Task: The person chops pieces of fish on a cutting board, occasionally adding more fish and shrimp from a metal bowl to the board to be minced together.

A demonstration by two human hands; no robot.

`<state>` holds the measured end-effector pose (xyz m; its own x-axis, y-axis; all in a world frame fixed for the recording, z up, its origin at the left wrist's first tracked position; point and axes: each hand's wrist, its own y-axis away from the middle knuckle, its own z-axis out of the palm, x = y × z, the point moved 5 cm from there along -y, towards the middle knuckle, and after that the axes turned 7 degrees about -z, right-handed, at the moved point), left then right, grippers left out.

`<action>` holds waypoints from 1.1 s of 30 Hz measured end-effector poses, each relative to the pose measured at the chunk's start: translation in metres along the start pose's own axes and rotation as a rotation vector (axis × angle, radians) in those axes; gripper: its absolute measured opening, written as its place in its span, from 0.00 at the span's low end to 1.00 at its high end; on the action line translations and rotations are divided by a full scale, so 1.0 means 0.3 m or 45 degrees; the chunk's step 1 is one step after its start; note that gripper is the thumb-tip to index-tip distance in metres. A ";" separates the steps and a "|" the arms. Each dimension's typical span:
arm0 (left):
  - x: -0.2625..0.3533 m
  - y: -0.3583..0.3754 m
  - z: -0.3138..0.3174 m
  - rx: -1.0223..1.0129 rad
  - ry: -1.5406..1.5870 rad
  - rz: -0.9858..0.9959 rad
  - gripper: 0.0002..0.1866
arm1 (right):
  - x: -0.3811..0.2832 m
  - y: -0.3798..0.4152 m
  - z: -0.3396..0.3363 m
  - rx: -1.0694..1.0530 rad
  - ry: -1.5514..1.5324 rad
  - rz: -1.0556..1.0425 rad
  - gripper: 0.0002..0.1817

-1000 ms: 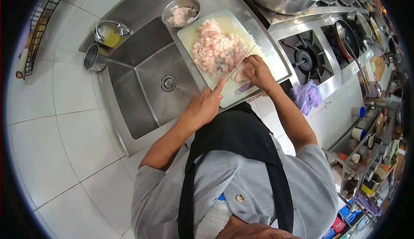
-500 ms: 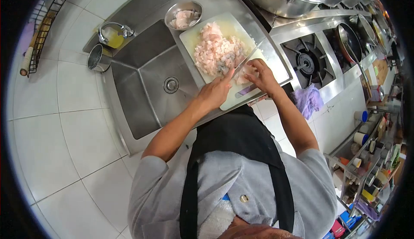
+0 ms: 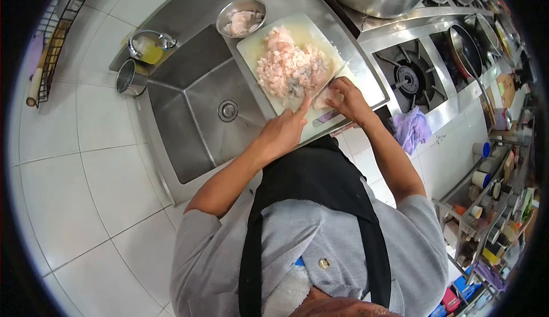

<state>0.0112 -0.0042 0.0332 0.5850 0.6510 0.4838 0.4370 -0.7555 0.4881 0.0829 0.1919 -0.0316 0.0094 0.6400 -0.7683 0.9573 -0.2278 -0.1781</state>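
My left hand (image 3: 284,129) is closed round the handle of a knife (image 3: 330,81), index finger stretched along it toward the blade. The blade slants up and right over the white cutting board (image 3: 311,28). On its right side, my right hand (image 3: 349,101) curls its fingers over a piece of pale pink raw flesh, perhaps fish (image 3: 324,98), holding it against the board close to the blade. A heap of diced pale flesh (image 3: 283,68), with some greyish bits, lies left of the knife. Larger pieces sit in a metal bowl (image 3: 219,22) behind the board.
A steel sink (image 3: 189,128) with a drain lies left of the board, with a faucet (image 3: 166,41) and metal cup (image 3: 130,78) beyond. Rightward are a gas burner (image 3: 406,81), a purple cloth (image 3: 412,129), a pan (image 3: 466,51) and a large pot (image 3: 377,0).
The knife and both hands shift only slightly at the same piece. The whole view has moved a little; the heap looks much the same.
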 end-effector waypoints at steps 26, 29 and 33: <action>-0.010 -0.157 0.150 0.253 0.084 0.304 0.33 | 0.041 0.074 0.031 0.053 -0.026 0.014 0.09; 0.015 -0.194 0.073 0.140 0.052 0.252 0.34 | 0.052 0.090 0.028 0.111 -0.088 -0.044 0.09; 0.014 -0.079 0.073 0.070 -0.029 0.194 0.33 | 0.077 0.095 0.048 0.092 -0.033 -0.008 0.08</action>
<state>0.0183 0.0149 0.0076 0.6622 0.5271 0.5325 0.3783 -0.8487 0.3696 0.1063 0.1897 -0.0631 -0.0047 0.6223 -0.7828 0.9339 -0.2771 -0.2259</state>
